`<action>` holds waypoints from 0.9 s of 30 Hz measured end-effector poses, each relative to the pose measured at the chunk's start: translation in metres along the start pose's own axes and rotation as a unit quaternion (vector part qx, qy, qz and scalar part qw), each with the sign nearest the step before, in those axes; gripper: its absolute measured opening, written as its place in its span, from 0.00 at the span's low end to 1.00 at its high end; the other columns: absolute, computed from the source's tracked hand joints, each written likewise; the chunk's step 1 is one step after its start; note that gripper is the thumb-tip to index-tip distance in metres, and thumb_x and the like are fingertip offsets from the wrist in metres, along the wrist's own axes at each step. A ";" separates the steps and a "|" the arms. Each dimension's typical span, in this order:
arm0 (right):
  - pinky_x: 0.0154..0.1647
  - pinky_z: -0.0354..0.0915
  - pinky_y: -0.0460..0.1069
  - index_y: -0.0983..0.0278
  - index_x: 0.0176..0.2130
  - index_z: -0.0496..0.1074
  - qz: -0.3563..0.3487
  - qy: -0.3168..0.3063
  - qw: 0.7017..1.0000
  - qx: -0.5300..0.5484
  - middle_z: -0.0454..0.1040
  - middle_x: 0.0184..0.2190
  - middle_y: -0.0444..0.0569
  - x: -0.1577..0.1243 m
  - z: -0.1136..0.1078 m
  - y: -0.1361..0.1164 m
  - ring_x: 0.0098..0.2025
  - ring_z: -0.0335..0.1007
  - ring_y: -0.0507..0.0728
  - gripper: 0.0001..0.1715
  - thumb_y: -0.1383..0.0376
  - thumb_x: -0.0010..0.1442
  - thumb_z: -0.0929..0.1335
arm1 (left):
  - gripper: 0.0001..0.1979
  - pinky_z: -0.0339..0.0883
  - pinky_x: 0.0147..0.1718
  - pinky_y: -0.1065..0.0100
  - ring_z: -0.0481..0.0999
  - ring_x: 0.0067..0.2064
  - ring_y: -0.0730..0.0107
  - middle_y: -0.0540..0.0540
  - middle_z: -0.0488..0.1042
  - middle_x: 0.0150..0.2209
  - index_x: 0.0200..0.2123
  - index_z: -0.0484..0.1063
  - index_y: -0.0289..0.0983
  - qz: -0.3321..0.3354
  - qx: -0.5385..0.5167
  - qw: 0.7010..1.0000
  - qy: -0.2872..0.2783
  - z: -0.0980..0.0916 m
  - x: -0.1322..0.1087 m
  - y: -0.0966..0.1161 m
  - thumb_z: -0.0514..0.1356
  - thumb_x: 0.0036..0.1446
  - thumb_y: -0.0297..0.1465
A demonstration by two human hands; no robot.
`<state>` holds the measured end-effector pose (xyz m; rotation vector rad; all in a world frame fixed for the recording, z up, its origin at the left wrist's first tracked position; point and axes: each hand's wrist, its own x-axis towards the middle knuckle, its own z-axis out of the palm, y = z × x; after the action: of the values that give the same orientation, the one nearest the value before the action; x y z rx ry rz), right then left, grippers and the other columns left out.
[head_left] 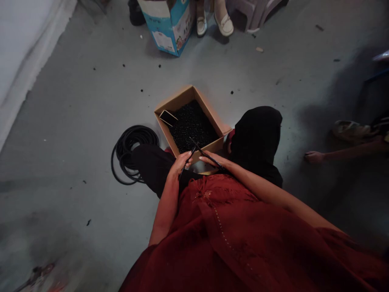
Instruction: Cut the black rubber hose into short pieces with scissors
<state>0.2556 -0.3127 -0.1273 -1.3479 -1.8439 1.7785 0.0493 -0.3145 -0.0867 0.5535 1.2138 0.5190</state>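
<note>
An open cardboard box [207, 110] stands on the floor between my knees, holding many small black pieces [194, 126]. Over its near edge, my left hand [180, 164] is closed round a thin black strip [190, 156]. My right hand [209, 158] grips dark scissors [199, 149], whose blades point up and left over the box and meet the strip's end. Whether the blades are apart is too small to tell. Inside the box's left corner leans a small dark rectangular object with a pale rim [168, 118]. Beside my left knee lies a coil of black cord [121, 156].
At the far side stand a blue and white carton [161, 30], another person's pale shoes [225, 25] and a plastic stool [251, 18]. To the right, another person's hand [315, 157] reaches near the floor. Small black scraps dot the grey floor [75, 121].
</note>
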 end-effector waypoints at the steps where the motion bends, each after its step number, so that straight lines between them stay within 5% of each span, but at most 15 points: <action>1: 0.49 0.64 0.52 0.66 0.54 0.65 0.000 0.000 1.000 -0.003 0.72 0.50 0.55 -0.001 0.000 -0.001 0.49 0.69 0.61 0.28 0.51 0.62 0.62 | 0.22 0.41 0.13 0.80 0.55 0.15 0.86 0.55 0.60 0.21 0.41 0.71 0.34 -0.006 0.005 1.000 -0.002 0.000 0.000 0.000 0.64 0.49 0.44; 8: 0.41 0.66 0.51 0.64 0.53 0.66 0.025 0.000 0.999 -0.036 0.75 0.41 0.52 -0.005 -0.003 -0.006 0.40 0.72 0.59 0.26 0.50 0.64 0.60 | 0.23 0.41 0.13 0.80 0.55 0.15 0.86 0.55 0.60 0.21 0.44 0.70 0.34 -0.019 0.009 1.000 0.008 0.000 0.000 0.001 0.63 0.50 0.44; 16: 0.44 0.64 0.50 0.64 0.52 0.66 0.045 0.016 0.996 -0.077 0.74 0.46 0.54 -0.002 -0.001 -0.007 0.45 0.70 0.61 0.24 0.52 0.63 0.61 | 0.25 0.44 0.13 0.80 0.58 0.16 0.85 0.55 0.61 0.22 0.46 0.69 0.34 -0.008 0.011 1.000 0.006 -0.003 0.004 -0.003 0.62 0.50 0.45; 27: 0.36 0.62 0.48 0.62 0.49 0.67 0.070 0.031 0.990 -0.118 0.75 0.40 0.52 0.001 -0.001 -0.008 0.39 0.71 0.60 0.22 0.52 0.62 0.62 | 0.26 0.45 0.13 0.79 0.58 0.15 0.84 0.54 0.61 0.21 0.43 0.71 0.32 -0.014 0.012 1.000 -0.002 -0.003 0.007 -0.006 0.59 0.53 0.48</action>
<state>0.2526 -0.3106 -0.1206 -1.6352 -2.0224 1.5996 0.0482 -0.3141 -0.0961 0.5568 1.2236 0.4806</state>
